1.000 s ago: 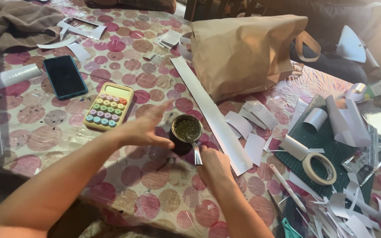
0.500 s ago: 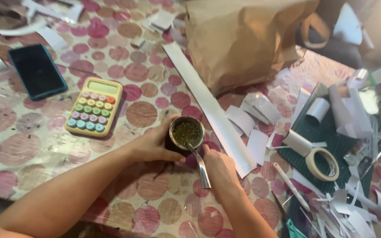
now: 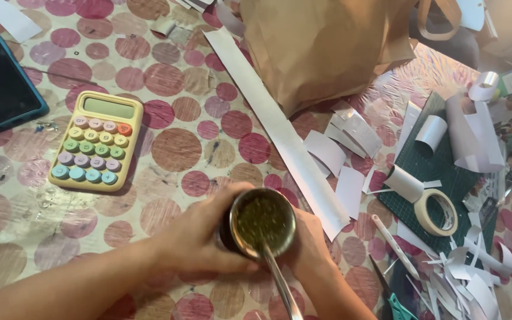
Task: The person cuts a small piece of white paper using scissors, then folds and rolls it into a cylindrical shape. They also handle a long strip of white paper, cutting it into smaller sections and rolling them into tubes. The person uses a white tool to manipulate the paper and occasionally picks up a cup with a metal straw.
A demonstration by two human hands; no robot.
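A dark round cup (image 3: 262, 221) full of green chopped leaves sits between both my hands near the bottom middle. A metal straw (image 3: 280, 281) leans out of it toward me. My left hand (image 3: 200, 237) wraps the cup's left side. My right hand (image 3: 309, 243) holds its right side, fingers curled round the rim. The cup is upright, over the dotted tablecloth (image 3: 179, 148).
A yellow calculator (image 3: 96, 148) with pastel keys lies left; a dark phone (image 3: 1, 80) is further left. A brown paper bag (image 3: 327, 47) stands behind, with a long white paper strip (image 3: 280, 130). Right: green cutting mat (image 3: 440, 178), tape roll (image 3: 437, 212), paper scraps, a craft knife (image 3: 393, 240).
Both hands closed around the cup, and it now looks larger and nearer the camera. The view shifted so the calculator and phone sit further up and left.
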